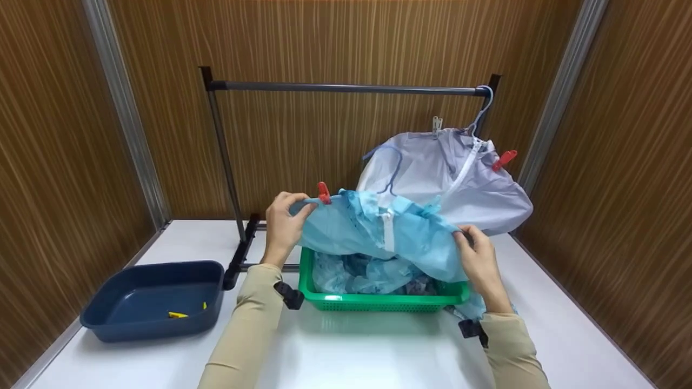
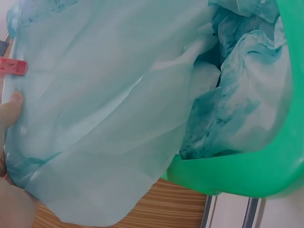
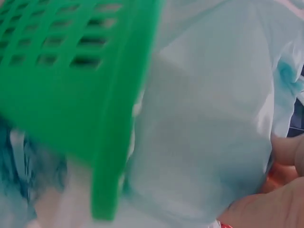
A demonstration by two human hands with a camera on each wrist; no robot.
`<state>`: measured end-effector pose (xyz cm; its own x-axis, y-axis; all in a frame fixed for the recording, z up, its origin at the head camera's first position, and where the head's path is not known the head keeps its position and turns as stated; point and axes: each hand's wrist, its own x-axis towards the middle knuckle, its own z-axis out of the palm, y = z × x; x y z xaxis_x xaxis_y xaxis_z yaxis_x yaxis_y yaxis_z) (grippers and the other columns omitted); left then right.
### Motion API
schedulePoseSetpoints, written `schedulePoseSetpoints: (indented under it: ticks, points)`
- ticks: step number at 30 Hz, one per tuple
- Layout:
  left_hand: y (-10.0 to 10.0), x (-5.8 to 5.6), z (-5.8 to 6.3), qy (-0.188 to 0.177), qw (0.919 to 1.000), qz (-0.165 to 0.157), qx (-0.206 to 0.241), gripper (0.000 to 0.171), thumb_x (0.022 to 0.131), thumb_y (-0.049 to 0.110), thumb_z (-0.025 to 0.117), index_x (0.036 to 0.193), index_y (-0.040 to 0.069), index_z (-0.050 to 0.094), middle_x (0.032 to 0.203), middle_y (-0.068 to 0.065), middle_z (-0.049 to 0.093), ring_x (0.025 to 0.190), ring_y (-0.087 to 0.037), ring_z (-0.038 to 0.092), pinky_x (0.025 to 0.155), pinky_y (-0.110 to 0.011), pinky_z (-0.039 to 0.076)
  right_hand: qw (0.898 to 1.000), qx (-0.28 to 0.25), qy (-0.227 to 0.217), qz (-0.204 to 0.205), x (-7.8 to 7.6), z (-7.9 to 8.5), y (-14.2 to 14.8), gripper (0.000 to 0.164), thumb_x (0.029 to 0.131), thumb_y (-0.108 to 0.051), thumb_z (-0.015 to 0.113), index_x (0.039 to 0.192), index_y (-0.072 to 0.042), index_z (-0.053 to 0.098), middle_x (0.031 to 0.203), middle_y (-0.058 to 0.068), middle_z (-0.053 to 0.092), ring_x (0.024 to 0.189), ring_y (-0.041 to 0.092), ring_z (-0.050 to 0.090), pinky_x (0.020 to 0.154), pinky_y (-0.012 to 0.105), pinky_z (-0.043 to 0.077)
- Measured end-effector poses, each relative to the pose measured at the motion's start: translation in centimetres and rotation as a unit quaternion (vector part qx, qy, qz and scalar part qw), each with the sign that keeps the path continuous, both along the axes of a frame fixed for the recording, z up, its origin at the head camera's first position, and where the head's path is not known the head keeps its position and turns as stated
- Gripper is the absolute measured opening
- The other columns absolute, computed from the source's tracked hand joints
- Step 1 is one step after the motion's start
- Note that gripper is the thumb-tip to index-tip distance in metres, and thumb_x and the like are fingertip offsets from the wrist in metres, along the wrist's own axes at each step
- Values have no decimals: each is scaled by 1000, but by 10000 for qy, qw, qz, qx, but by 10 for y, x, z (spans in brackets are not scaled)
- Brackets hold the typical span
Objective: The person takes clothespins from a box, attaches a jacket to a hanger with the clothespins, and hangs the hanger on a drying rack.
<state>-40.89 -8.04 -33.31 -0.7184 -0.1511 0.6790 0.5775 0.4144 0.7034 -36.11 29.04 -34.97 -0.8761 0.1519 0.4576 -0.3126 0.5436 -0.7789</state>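
Turquoise garment, one — two hands pinch it over one green basket.

Booth-like enclosure: wood-grain panels on three sides, metal corner posts, white tabletop.

No lettering, label, brand, number or sign is legible in any of the three views, from the head or from either wrist.
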Motion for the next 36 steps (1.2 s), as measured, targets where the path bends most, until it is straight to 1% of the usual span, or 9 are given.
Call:
schedulePoseSetpoints:
  ticks: [2, 6, 11, 15, 20, 23, 27, 33, 36]
  points:
    - [0, 3, 2, 28, 10000, 30, 66, 17, 87, 21, 75, 100, 10, 74, 102, -6, 65, 103, -21, 61, 96, -41, 48, 9988, -429, -206, 111, 0, 2, -1, 26, 105, -17, 45, 114, 3, 58, 117, 16, 60, 100, 14, 53, 83, 16, 42]
    - [-3, 9, 2, 46, 9999, -28, 131, 27, 90, 21, 72, 115, 12, 71, 122, -6, 63, 118, -22, 58, 105, -43, 46, 9937, -973, -541, 128, 1, 7, -1, 24, 105, -16, 43, 114, 4, 53, 116, 12, 55, 101, 12, 50, 89, 19, 40]
    - [-8, 15, -5, -80, 9999, -93, 10, 43, 94, 21, 67, 135, 12, 59, 140, -8, 53, 127, -25, 53, 105, -44, 46, 9914, -1146, -617, -126, 5, 15, 4, 24, 105, -17, 41, 115, 3, 50, 114, 12, 51, 103, 19, 46, 91, 26, 38]
    - [-14, 18, -14, -200, 9997, -129, -106, 45, 95, 19, 66, 138, 10, 55, 140, -11, 54, 122, -27, 57, 98, -44, 51, 9915, -1197, -446, -231, 5, 24, 5, 27, 106, -19, 40, 117, 4, 49, 117, 13, 50, 105, 20, 46, 91, 27, 38]
    - [-20, 27, -28, -444, 9960, -428, -644, 35, 93, 17, 69, 126, 6, 65, 125, -12, 65, 116, -28, 61, 96, -45, 52, 9922, -1139, -310, -392, 4, 31, 4, 29, 106, -22, 40, 118, 2, 50, 117, 12, 51, 106, 19, 46, 92, 27, 39]
    - [-20, 31, -38, -656, 9873, -846, -1175, 28, 92, 18, 70, 117, 5, 70, 118, -12, 69, 113, -27, 63, 93, -47, 54, 9916, -1183, -267, -461, 4, 33, 6, 29, 106, -24, 40, 118, 1, 51, 118, 12, 51, 108, 21, 47, 96, 31, 39]
    - [-17, 35, -49, -942, 9691, -1225, -1924, 32, 90, 26, 72, 114, 4, 71, 121, -14, 68, 117, -28, 62, 97, -49, 51, 9895, -1343, -234, -486, 5, 33, 10, 31, 106, -26, 40, 120, 0, 50, 120, 12, 50, 113, 22, 46, 102, 37, 39]
    - [-15, 46, -62, -1367, 9438, -1381, -2675, 46, 87, 44, 72, 114, 6, 73, 135, -19, 57, 126, -38, 53, 105, -53, 45, 9861, -1530, -173, -623, 4, 32, 10, 32, 106, -26, 41, 121, 1, 51, 119, 11, 51, 111, 21, 46, 100, 36, 38]
    - [-17, 51, -68, -1371, 9361, -1329, -2954, 50, 84, 51, 72, 110, 8, 74, 137, -18, 56, 128, -39, 52, 106, -54, 43, 9844, -1570, -221, -768, 3, 31, 10, 33, 106, -28, 40, 122, -1, 52, 123, 11, 51, 114, 21, 46, 103, 38, 39]
